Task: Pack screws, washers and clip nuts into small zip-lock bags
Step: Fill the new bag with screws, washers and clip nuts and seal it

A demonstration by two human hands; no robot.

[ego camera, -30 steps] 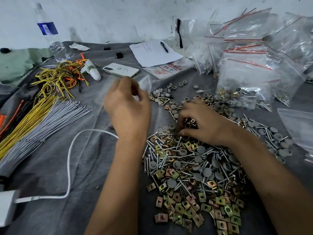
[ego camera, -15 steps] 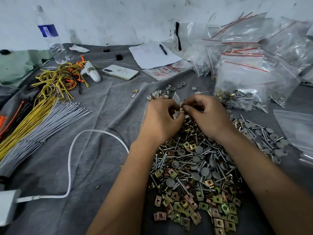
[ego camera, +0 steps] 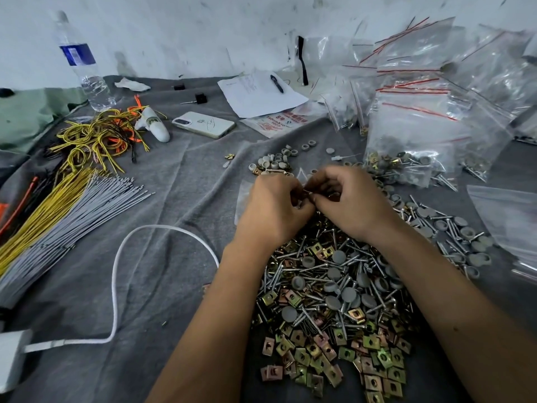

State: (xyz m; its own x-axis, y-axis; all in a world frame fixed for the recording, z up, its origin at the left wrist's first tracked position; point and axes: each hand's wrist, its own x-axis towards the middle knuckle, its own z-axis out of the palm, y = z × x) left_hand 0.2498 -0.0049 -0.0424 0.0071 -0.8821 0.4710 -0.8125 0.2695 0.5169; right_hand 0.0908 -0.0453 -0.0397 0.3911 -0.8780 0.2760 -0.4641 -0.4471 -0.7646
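The small zip-lock bag (ego camera: 247,196) sits between my two hands above the far edge of the hardware pile (ego camera: 334,301), its clear film showing to the left of and just above my left hand (ego camera: 274,209). My left hand's grip is curled, pinching the bag at its mouth. My right hand (ego camera: 347,199) meets it fingertip to fingertip, its grip pinched on something small and metallic at the bag's opening; I cannot tell whether it is a screw or a clip nut.

I judge this to be the loading step: feeding a piece into the held bag. The next move calls for keeping the mouth spread with the left while the right lets the piece drop in, then reaching back to the pile on the grey cloth (ego camera: 162,216) for more. Filled bags (ego camera: 412,146) lie heaped well off to the right.
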